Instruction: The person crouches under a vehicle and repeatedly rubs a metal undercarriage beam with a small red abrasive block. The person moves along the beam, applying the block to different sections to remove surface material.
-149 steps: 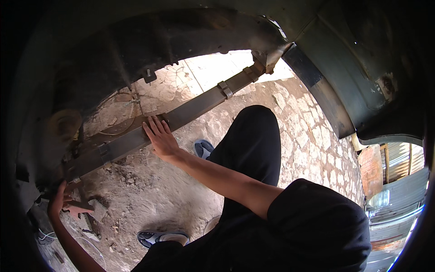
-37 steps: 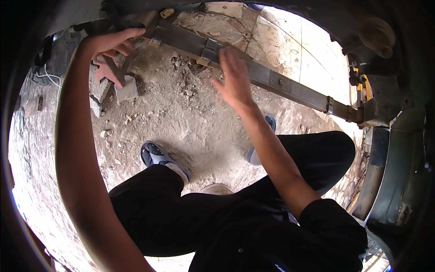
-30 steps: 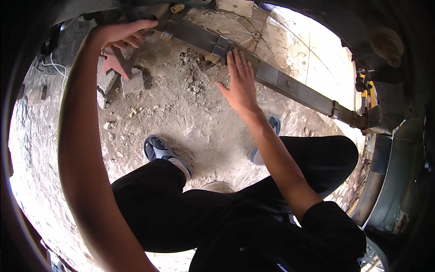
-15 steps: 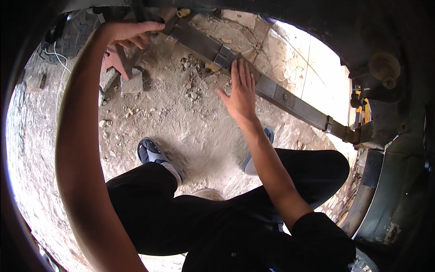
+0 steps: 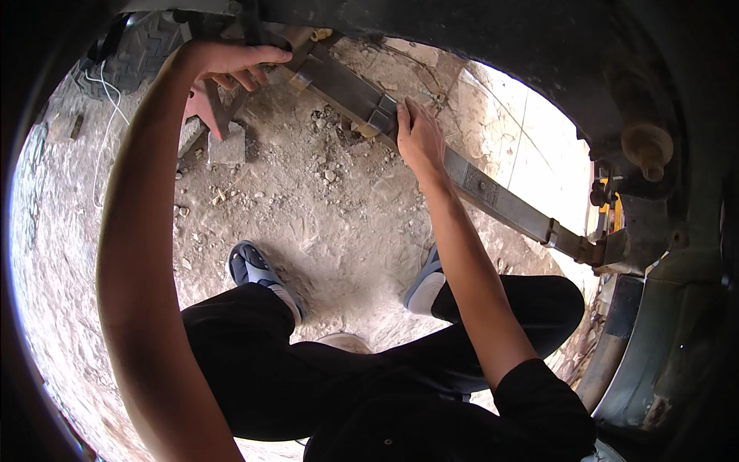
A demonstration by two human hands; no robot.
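Observation:
A long dark leaf spring (image 5: 500,202) with metal clamps slants from upper middle to lower right beneath a vehicle. My right hand (image 5: 422,142) lies over its middle, next to a clamp (image 5: 382,113). The thumb shows on the near side; the other fingers bend over the far edge and are partly hidden. At the upper left, my left hand (image 5: 239,63) reaches to the dark metal parts by the spring's far end. Its fingers are apart, with the index finger stretched to the right. I cannot make out anything held in it.
Below my left hand, a red angled metal stand (image 5: 206,108) is beside grey blocks (image 5: 228,145). A tyre (image 5: 142,54) and white cable (image 5: 104,146) are at the left. Dark vehicle parts (image 5: 647,146) hang close at the right. Rubble (image 5: 331,174) litters the ground.
My right hand has gone from lying flat with fingers spread to bending over the spring's far edge. My left hand has shifted slightly right in the picture, as has the spring's upper end.

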